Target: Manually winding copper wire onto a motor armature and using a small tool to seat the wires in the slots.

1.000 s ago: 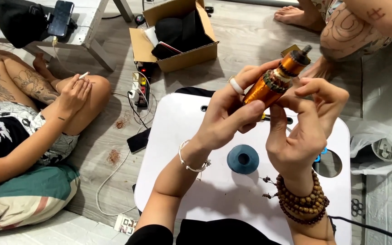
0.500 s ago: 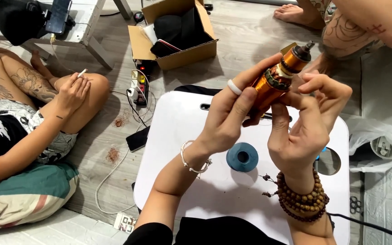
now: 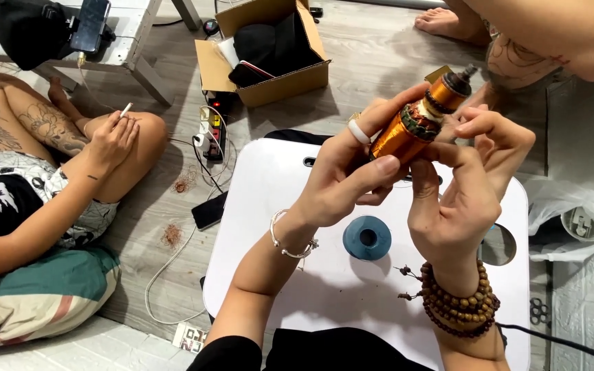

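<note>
Both hands are up over the far part of the white desk [image 3: 276, 275], sharing one copper-wound motor armature [image 3: 414, 127]. The left hand [image 3: 348, 182] is wrapped around its lower end, thumb lying across the front and a white ring [image 3: 359, 132] on the finger behind it, so that's a proper closed grip. The right hand [image 3: 462, 185] is pinching at the winding from the other side, fingertips touching the copper just below the dark band, with the index finger curled over near the upper section. The armature sits tilted, shaft end pointing up and away toward the desk's far right corner, held clear of the desk surface. Compared with half a second ago it's barely shifted: same tilt, same two-handed hold, though the right fingers look a bit more closed in on the coil. A blue spool [image 3: 367, 238] stands on the desk just below the hands, near the middle, not touched by anything. On the floor past the desk's far edge there's a cardboard box [image 3: 269, 82] with dark stuff inside, and a power strip [image 3: 211, 130] with cables off the far left corner. Another person sits on the floor to the left, their hand [image 3: 111, 137] resting on a knee and holding a thin white stick.
</note>
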